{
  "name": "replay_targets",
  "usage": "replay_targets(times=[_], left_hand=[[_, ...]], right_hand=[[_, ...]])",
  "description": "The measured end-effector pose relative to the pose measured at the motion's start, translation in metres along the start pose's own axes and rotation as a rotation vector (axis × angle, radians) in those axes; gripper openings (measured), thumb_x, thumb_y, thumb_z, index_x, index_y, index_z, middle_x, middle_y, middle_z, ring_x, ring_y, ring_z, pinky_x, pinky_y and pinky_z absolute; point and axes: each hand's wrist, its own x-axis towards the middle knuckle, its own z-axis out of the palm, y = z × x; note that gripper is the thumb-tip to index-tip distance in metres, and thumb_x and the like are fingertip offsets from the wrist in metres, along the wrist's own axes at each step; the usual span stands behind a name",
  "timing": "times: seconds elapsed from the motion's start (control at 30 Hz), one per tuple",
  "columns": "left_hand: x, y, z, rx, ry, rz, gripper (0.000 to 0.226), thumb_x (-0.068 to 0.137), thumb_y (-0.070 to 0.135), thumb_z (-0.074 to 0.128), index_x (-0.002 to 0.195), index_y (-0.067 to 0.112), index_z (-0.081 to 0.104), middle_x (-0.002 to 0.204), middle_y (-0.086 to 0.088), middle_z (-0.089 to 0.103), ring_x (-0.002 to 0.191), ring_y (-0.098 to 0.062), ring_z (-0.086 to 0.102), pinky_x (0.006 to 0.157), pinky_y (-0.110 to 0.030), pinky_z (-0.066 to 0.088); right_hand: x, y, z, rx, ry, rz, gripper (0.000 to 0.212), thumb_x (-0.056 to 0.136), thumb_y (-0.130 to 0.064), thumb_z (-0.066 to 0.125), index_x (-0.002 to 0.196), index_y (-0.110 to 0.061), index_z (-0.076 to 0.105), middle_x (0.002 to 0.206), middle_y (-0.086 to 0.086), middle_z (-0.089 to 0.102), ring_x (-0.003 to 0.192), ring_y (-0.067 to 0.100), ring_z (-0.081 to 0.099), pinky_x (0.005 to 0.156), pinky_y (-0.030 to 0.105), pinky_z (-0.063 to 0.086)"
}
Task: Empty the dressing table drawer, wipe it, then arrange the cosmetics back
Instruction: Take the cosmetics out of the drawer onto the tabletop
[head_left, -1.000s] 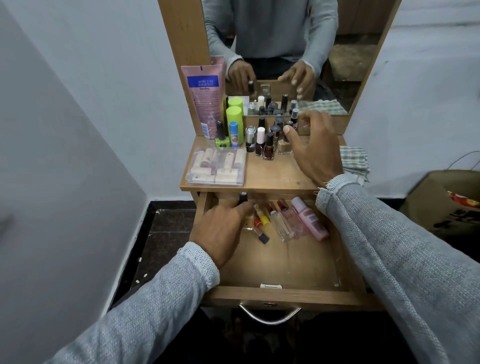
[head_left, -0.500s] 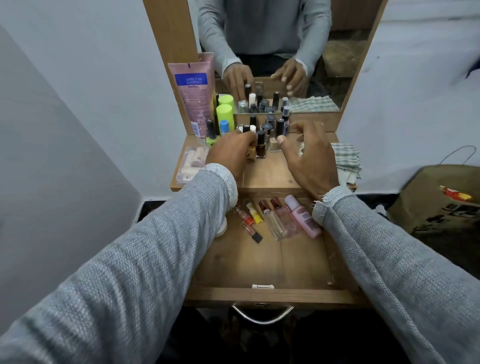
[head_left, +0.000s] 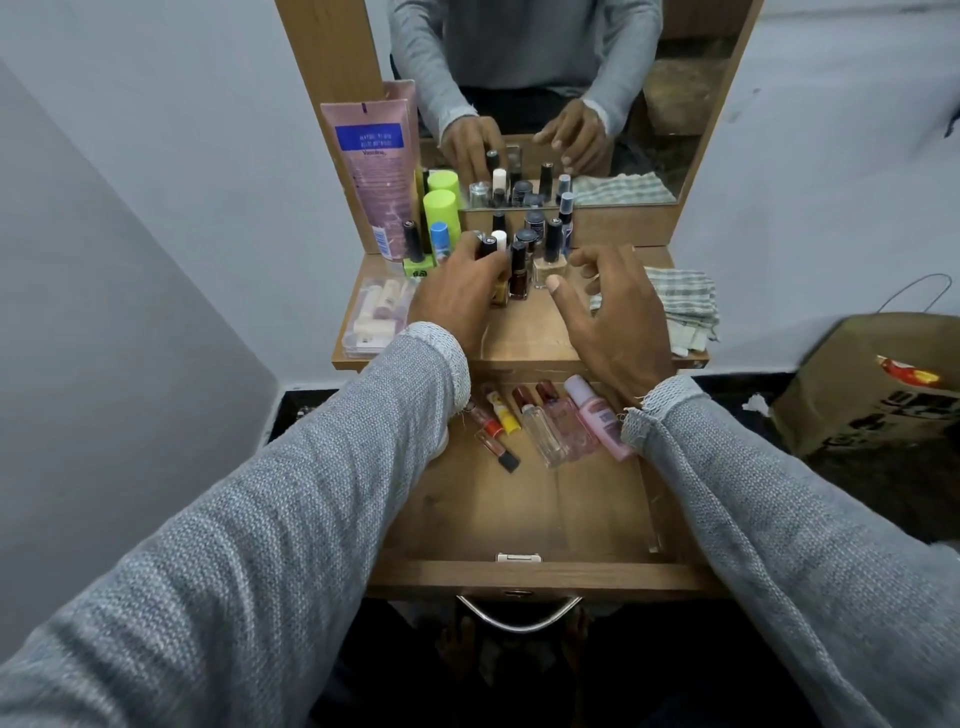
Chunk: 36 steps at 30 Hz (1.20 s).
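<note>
1. On the surface at far left: clear plastic case of small pale tubes lying near the edge, close under the left sleeve; likely to be nudged off if that arm swings back carelessly.
2. Behind it, tall pink tube leaning against the mirror frame, word "Vaseline" legible under a blue label panel, smaller print too blurred to read. Green-capped bottle and small blue-capped one just beside.
3. Left hand curled round a black-capped nail polish bottle inside the tight cluster of polish bottles; neighbours touching, so a lift at an angle could topple several.
4. Right hand released, fingers loosely bent, grasping nothing, hovering just beside the cluster; a stray finger could knock the pale bottle.
5. Below, open drawer with a few cosmetics lying at its back; most still up on the surface.
6. At right, checked cloth on the surface edge. Cardboard box on the floor, print unreadable.
</note>
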Motion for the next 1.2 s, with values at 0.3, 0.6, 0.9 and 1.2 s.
replay_targets(times=[0.3,0.6,0.9,1.2], left_hand=[[0.001,-0.003,0.006,0.015,-0.029,0.012,0.038,0.09,0.002,0.056,0.123,0.019,0.047,0.132,-0.013,0.039,0.09,-0.035,0.061,0.075,-0.043,0.056],[0.003,-0.002,0.007,0.019,0.003,-0.011,0.033,0.089,0.004,0.058,0.113,0.02,0.043,0.125,-0.01,0.042,0.083,-0.029,0.06,0.059,-0.031,0.044],[-0.033,-0.009,-0.021,-0.127,0.179,-0.001,0.008,0.086,0.012,0.065,0.093,0.014,0.061,0.116,-0.006,0.049,0.1,-0.021,0.053,0.071,-0.032,0.051],[-0.12,-0.027,-0.001,-0.158,0.099,0.2,0.009,0.088,0.022,0.052,0.092,0.019,0.06,0.092,-0.003,0.058,0.081,-0.027,0.06,0.067,-0.041,0.052]], right_hand=[[-0.007,-0.002,0.001,-0.01,-0.03,-0.021,0.025,0.093,-0.037,0.056,0.107,-0.017,0.058,0.102,0.0,0.058,0.083,0.013,0.054,0.07,0.024,0.046],[-0.017,-0.007,0.002,-0.019,-0.03,-0.05,0.021,0.093,-0.033,0.058,0.102,-0.014,0.058,0.098,-0.002,0.055,0.081,0.01,0.051,0.068,0.021,0.041],[-0.06,-0.022,0.013,-0.018,-0.241,-0.196,0.011,0.093,-0.026,0.06,0.091,-0.016,0.06,0.08,-0.006,0.059,0.068,0.006,0.049,0.06,0.014,0.035],[-0.075,-0.019,0.077,-0.441,-0.716,-0.046,0.04,0.095,-0.039,0.046,0.126,-0.014,0.052,0.124,0.016,0.057,0.114,0.037,0.054,0.093,0.044,0.042]])
